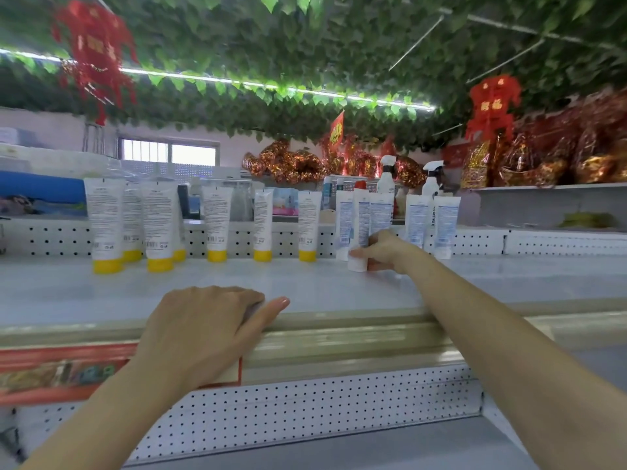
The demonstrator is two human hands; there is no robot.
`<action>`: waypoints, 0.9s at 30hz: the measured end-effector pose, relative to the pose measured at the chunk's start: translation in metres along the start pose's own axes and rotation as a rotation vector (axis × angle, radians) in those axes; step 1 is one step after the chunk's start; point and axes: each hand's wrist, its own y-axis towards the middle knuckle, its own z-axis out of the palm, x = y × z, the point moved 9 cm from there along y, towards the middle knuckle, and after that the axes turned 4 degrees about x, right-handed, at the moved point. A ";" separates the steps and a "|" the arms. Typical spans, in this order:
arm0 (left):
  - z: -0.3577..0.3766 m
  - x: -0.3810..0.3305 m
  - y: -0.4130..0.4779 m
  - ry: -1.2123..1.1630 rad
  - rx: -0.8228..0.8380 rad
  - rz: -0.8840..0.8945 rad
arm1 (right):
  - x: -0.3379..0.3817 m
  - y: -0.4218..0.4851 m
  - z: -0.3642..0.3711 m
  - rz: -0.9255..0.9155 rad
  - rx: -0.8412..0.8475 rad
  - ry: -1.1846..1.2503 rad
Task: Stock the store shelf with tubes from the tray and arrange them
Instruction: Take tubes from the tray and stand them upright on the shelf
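The wide white flat store shelf [339, 286] goes across the whole view, and a low white perforated metal panel [61, 239] stands along its back edge. Near this back edge, from the left part to the middle, stand seven white plastic tubes with yellow caps [217, 225], all upright on their caps; the four on the left are close together in two pairs and the other three are apart from one another. To the right of the middle stand the white plastic tubes with blue print and white caps [444, 225], also upright on their caps, in two small groups. The left hand [203, 330] rests on the front edge of the shelf, left of the middle, with fingers loosely bent on the surface and the thumb stretched out; it holds nothing that I can see. The right hand [381, 249] reaches to the left group and its fingers and thumb grip the lower end of one blue-printed tube [358, 264], which stands upright on the shelf, a little in front of its neighbours.
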 end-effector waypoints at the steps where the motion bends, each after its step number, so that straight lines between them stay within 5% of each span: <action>1: -0.001 0.000 0.000 0.003 -0.004 0.000 | 0.000 0.000 0.000 -0.003 0.006 0.013; 19: -0.005 0.001 -0.001 -0.009 -0.019 -0.025 | 0.009 -0.011 -0.004 -0.023 -0.094 -0.219; 27: -0.008 0.004 0.005 -0.040 0.001 -0.052 | 0.028 -0.056 -0.005 0.021 -0.059 -0.677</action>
